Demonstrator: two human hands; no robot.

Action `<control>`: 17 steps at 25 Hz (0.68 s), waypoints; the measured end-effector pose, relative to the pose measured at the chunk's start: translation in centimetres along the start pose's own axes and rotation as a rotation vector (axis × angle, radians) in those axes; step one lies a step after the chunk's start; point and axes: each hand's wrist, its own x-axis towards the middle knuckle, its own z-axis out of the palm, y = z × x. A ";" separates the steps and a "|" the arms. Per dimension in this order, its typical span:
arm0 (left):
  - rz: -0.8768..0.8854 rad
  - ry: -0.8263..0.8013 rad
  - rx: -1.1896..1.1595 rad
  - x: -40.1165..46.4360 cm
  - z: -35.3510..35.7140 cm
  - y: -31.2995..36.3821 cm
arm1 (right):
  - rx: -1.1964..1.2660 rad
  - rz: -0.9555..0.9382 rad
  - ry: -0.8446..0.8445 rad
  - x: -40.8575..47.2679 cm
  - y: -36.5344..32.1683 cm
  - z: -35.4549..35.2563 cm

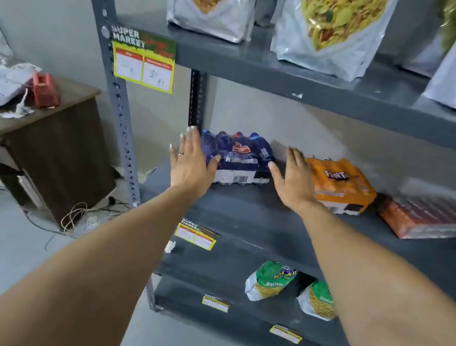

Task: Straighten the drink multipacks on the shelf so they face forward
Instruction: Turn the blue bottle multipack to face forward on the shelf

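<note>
A dark blue multipack of bottles (240, 157) stands at the left end of the middle shelf (272, 223), near the back. My left hand (191, 162) is flat against its left side, fingers spread. My right hand (293, 179) is open just to its right, between it and an orange Fanta multipack (342, 186). Further right lies a red-orange multipack (425, 218), turned at an angle. Neither hand grips anything.
Large snack bags (329, 25) fill the shelf above. Green snack packets (270, 281) sit on the shelf below. The grey upright post (118, 110) stands at the left, with a price tag (144, 64). A brown table with clutter (51, 130) is at the far left.
</note>
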 end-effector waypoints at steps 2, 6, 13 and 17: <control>-0.221 -0.037 -0.205 2.2 1.0 0.1 | 0.215 0.039 -0.081 2.3 0.0 1.4; -0.575 -0.296 -0.441 7.2 3.8 -1.2 | 0.560 0.380 -0.210 7.1 -0.3 4.9; -0.472 -0.282 -0.394 10.3 5.6 -2.5 | 0.709 0.499 -0.101 9.8 2.1 8.5; -0.293 0.033 -0.500 4.7 7.0 -2.5 | 0.888 0.384 0.095 4.9 3.6 9.4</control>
